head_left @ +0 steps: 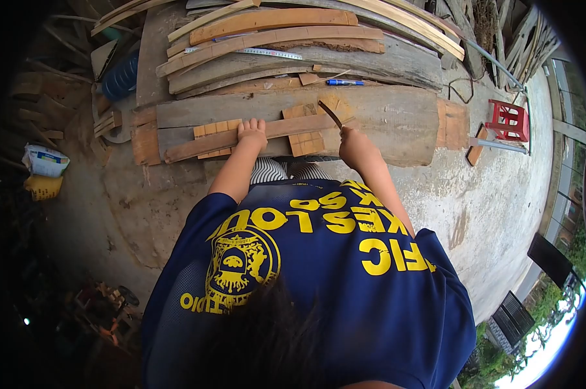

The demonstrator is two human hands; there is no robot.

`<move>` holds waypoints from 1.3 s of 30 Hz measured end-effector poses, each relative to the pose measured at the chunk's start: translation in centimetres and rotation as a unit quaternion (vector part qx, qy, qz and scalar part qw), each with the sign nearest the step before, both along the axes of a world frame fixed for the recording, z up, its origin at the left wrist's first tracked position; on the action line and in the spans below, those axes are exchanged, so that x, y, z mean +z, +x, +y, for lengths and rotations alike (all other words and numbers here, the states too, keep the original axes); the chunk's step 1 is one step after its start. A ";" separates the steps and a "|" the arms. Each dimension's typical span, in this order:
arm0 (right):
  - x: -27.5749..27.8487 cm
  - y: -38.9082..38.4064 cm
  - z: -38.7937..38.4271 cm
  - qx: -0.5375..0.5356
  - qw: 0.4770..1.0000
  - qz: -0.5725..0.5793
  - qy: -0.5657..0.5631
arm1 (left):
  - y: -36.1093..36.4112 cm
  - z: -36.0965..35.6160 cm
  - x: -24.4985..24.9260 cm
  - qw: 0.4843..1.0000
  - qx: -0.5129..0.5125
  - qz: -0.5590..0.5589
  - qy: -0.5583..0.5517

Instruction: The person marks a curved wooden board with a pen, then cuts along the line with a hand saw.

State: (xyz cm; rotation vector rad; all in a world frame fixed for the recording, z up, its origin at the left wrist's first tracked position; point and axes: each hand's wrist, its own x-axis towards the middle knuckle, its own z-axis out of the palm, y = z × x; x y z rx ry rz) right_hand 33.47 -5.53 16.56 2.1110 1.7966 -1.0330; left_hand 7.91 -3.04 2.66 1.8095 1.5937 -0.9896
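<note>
Wearing a navy shirt (319,259) with yellow lettering, the person has the left hand (252,134) laid over a long wooden strip (280,129); whether its fingers close around the wood, I can't tell. The right hand (357,149) is clenched on a curved, dark tool (330,113) at the strip's right end. The strip lies slightly slanted across two lined wooden pieces (218,128) (304,143), which sit on a broad grey plank (396,123). Beyond it are a blue marker (344,82), a measuring tape (273,53) and stacked curved boards (273,22). Off to the right stands a red stool (525,122).
</note>
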 end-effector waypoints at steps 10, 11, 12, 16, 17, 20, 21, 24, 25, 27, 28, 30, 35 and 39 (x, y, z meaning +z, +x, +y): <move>0.3 -2.3 0.1 0.042 0.997 0.070 0.011 | 0.1 -0.1 0.3 1.000 0.000 0.005 0.007; 0.5 -2.4 0.1 0.045 0.996 0.077 -0.003 | 0.1 -0.1 0.3 1.000 0.000 0.004 0.007; 0.5 -2.5 0.1 0.048 0.995 0.083 -0.018 | 0.0 -0.2 0.3 1.000 -0.001 0.002 0.009; -0.2 0.9 0.7 -0.023 0.998 0.052 0.038 | 0.0 -0.2 0.3 1.000 -0.005 -0.002 0.016; -0.4 2.2 1.3 -0.042 0.998 0.026 0.035 | -0.1 -0.2 0.3 1.000 -0.006 -0.003 0.015; -2.1 6.5 2.1 -0.113 0.993 0.021 0.014 | 0.0 -0.1 0.5 1.000 -0.007 -0.001 0.005; -2.0 7.0 2.1 -0.125 0.992 0.021 0.020 | 0.1 -0.2 0.5 1.000 -0.007 -0.001 0.009; -1.2 7.8 2.1 -0.149 0.988 -0.033 0.006 | -0.1 -0.1 0.5 1.000 -0.001 -0.006 0.003; -0.3 7.2 2.0 -0.127 0.991 -0.044 0.029 | -0.1 0.0 0.5 1.000 0.002 -0.014 -0.007; 1.0 5.7 1.9 -0.131 0.991 -0.021 0.034 | -0.1 0.0 0.3 1.000 0.004 -0.013 -0.007; 1.7 4.9 1.9 -0.136 0.990 0.001 0.039 | -0.1 0.1 0.4 1.000 0.005 -0.012 -0.007; 2.3 3.6 2.1 -0.140 0.989 0.054 0.010 | -0.1 0.2 0.6 1.000 0.005 -0.012 -0.012; -0.5 4.6 2.7 -0.115 0.992 0.051 -0.010 | 0.0 0.2 0.9 1.000 0.011 -0.015 -0.022; -1.1 7.5 2.3 -0.112 0.991 -0.048 0.053 | -0.1 0.0 0.5 1.000 0.002 -0.012 -0.010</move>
